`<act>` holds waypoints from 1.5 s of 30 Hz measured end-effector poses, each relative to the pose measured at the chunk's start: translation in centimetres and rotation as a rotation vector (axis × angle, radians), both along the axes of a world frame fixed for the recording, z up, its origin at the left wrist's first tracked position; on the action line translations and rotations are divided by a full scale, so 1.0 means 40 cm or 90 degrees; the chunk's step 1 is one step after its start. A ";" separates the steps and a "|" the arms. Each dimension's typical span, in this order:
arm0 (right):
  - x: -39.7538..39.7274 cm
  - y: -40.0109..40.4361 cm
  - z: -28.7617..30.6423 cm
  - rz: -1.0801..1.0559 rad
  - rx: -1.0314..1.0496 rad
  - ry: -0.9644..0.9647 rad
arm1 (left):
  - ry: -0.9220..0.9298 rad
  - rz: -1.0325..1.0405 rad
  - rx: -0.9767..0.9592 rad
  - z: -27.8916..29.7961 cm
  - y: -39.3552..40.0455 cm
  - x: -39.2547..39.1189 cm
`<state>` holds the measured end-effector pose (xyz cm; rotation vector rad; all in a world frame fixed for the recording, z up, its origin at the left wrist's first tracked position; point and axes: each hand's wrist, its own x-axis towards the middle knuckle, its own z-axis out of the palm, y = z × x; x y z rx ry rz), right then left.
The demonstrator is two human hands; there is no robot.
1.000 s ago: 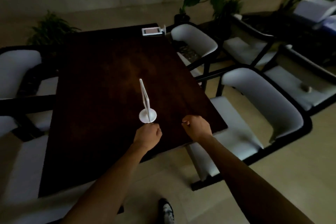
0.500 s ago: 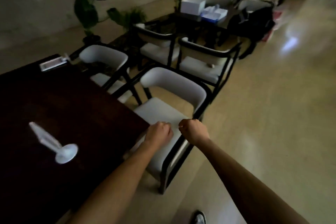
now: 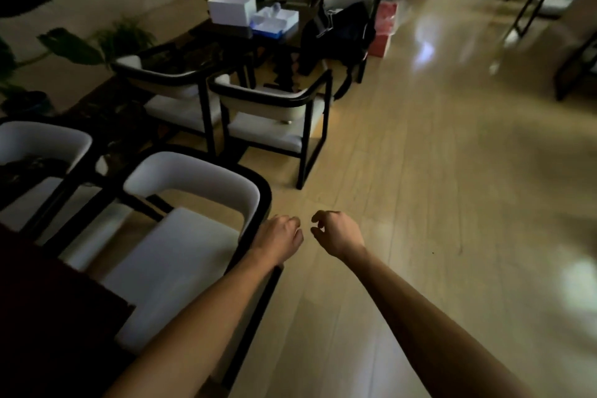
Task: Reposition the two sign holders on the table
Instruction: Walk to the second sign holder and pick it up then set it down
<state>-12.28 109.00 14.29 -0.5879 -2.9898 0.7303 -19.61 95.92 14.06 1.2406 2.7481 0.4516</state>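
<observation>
Table [image 3: 48, 317] cut off at the left edge; far furniture blurred.

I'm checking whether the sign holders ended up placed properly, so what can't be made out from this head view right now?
- Sign holders: not in view; only a dark corner of the table shows, the rest cut off by the left edge.
- Left hand and right hand: fingers curled, apparently empty; palms face away from the camera.
- Items on the far table: too small and dim to identify.
- Right side of the floor: blurred.
</observation>
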 end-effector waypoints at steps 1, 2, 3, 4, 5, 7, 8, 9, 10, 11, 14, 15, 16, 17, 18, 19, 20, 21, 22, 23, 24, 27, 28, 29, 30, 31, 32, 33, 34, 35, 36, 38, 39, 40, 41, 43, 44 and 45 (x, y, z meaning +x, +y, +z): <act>-0.014 0.033 -0.002 -0.010 0.000 -0.003 | 0.000 -0.005 0.001 -0.002 0.036 -0.017; -0.030 0.061 -0.005 -0.014 -0.001 -0.002 | -0.002 -0.010 0.000 -0.002 0.066 -0.035; -0.054 0.094 -0.008 -0.017 -0.001 -0.004 | -0.001 -0.018 0.001 -0.006 0.103 -0.060; -0.073 0.117 -0.012 -0.016 -0.002 -0.007 | -0.002 -0.022 0.000 -0.012 0.131 -0.082; -0.101 0.146 -0.015 -0.015 0.002 -0.012 | 0.002 -0.023 0.001 -0.020 0.166 -0.111; -0.151 0.192 -0.021 -0.007 0.011 -0.022 | -0.002 -0.020 0.000 -0.033 0.216 -0.158; -0.191 0.221 -0.027 0.000 0.016 -0.025 | -0.009 -0.017 0.001 -0.041 0.246 -0.192; -0.226 0.246 -0.030 0.003 0.019 -0.031 | -0.013 -0.015 -0.002 -0.048 0.271 -0.224; -0.270 0.273 -0.034 0.009 0.024 -0.031 | -0.010 -0.017 -0.005 -0.056 0.300 -0.265; -0.310 0.296 -0.034 0.016 0.031 -0.032 | -0.008 -0.019 -0.005 -0.063 0.325 -0.306; -0.432 0.364 -0.039 0.043 0.049 -0.035 | -0.028 0.004 -0.015 -0.074 0.398 -0.442; -0.478 0.394 -0.039 0.051 0.052 -0.045 | -0.035 0.021 -0.019 -0.077 0.428 -0.494; -0.513 0.417 -0.039 0.056 0.049 -0.055 | -0.036 0.032 -0.025 -0.077 0.448 -0.535; -0.548 0.443 -0.037 0.060 0.050 -0.062 | -0.032 0.037 -0.031 -0.074 0.470 -0.573; -0.594 0.475 -0.036 0.066 0.052 -0.065 | -0.033 0.045 -0.031 -0.071 0.494 -0.618; -0.631 0.500 -0.033 0.072 0.056 -0.072 | -0.035 0.049 -0.034 -0.067 0.513 -0.652; -0.675 0.524 -0.032 0.080 0.059 -0.075 | -0.033 0.053 -0.038 -0.063 0.533 -0.690; -0.716 0.544 -0.030 0.085 0.057 -0.080 | -0.028 0.057 -0.042 -0.060 0.549 -0.726; -0.757 0.563 -0.032 0.093 0.057 -0.081 | -0.022 0.059 -0.047 -0.059 0.566 -0.762; -0.818 0.587 -0.034 0.106 0.057 -0.080 | -0.017 0.071 -0.045 -0.061 0.586 -0.813; -0.865 0.604 -0.035 0.117 0.059 -0.080 | -0.015 0.082 -0.045 -0.063 0.601 -0.853; -1.035 0.655 -0.055 0.162 0.074 -0.075 | -0.018 0.137 -0.060 -0.088 0.639 -0.989; -1.108 0.673 -0.061 0.182 0.081 -0.078 | -0.021 0.163 -0.063 -0.102 0.652 -1.045; -1.159 0.687 -0.069 0.195 0.084 -0.083 | -0.024 0.182 -0.062 -0.113 0.661 -1.083; -1.236 0.705 -0.080 0.221 0.088 -0.081 | -0.029 0.214 -0.057 -0.124 0.671 -1.141; -1.295 0.718 -0.090 0.240 0.091 -0.077 | -0.030 0.238 -0.049 -0.132 0.675 -1.185; -1.350 0.728 -0.092 0.259 0.092 -0.074 | -0.031 0.263 -0.044 -0.134 0.677 -1.228; -1.416 0.741 -0.098 0.289 0.088 -0.076 | -0.042 0.297 -0.041 -0.140 0.682 -1.274; -1.473 0.750 -0.101 0.315 0.084 -0.076 | -0.052 0.322 -0.046 -0.140 0.685 -1.313; -1.529 0.755 -0.102 0.344 0.082 -0.077 | -0.061 0.345 -0.054 -0.136 0.686 -1.354; -1.577 0.757 -0.101 0.370 0.084 -0.082 | -0.068 0.371 -0.061 -0.135 0.686 -1.387; -1.679 0.753 -0.094 0.415 0.077 -0.078 | -0.071 0.422 -0.058 -0.133 0.680 -1.459; -1.725 0.744 -0.092 0.441 0.074 -0.078 | -0.079 0.440 -0.062 -0.127 0.674 -1.484; -1.763 0.729 -0.089 0.466 0.068 -0.081 | -0.089 0.460 -0.064 -0.118 0.663 -1.506; -1.795 0.714 -0.091 0.486 0.060 -0.087 | -0.090 0.479 -0.065 -0.115 0.651 -1.527; -1.874 0.669 -0.095 0.534 0.063 -0.102 | -0.086 0.527 -0.065 -0.114 0.614 -1.585; -1.907 0.646 -0.095 0.555 0.072 -0.105 | -0.086 0.545 -0.066 -0.112 0.595 -1.609; -1.947 0.615 -0.097 0.580 0.069 -0.108 | -0.090 0.565 -0.066 -0.112 0.569 -1.636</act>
